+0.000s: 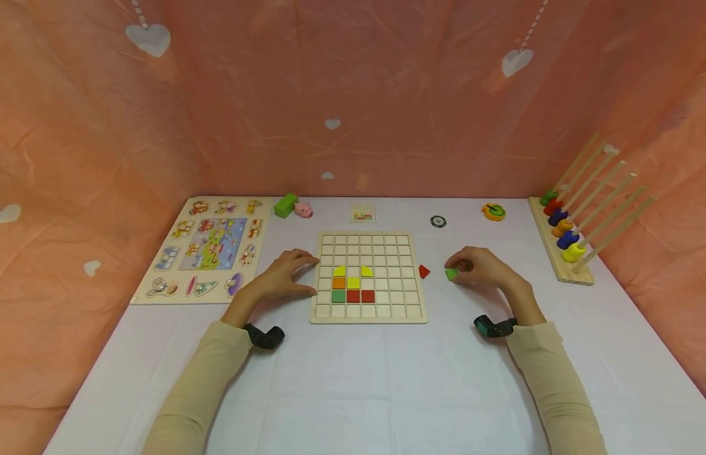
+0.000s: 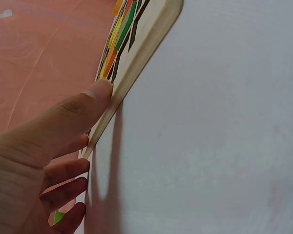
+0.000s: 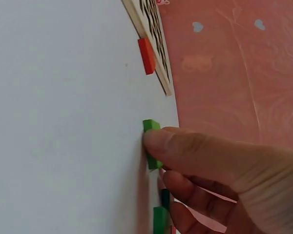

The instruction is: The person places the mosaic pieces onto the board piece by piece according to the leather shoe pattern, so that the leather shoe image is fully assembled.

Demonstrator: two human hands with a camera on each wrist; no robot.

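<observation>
A wooden grid board point(image 1: 395, 311) lies flat on the table, with yellow, orange, green and red tiles in several of its squares. At its left edge rests my left hand point(image 1: 282, 276), thumb and fingers spread along the side; the left wrist view shows the thumb point(image 2: 95, 100) against the board's rim point(image 2: 141, 63). Right of the board, my right hand point(image 1: 482, 268) pinches a light green tile point(image 3: 151, 125) between thumb and fingers, at or just over the tabletop. A red triangular tile point(image 1: 423, 272) lies between that hand and the board's right edge.
Behind the board are a small pattern card point(image 1: 363, 213), a dark ring point(image 1: 438, 222) and an orange-green toy point(image 1: 493, 212). A picture puzzle point(image 1: 216, 297), green block point(image 1: 286, 206) and pink pig point(image 1: 304, 210) are left. A peg rack point(image 1: 563, 256) stands right.
</observation>
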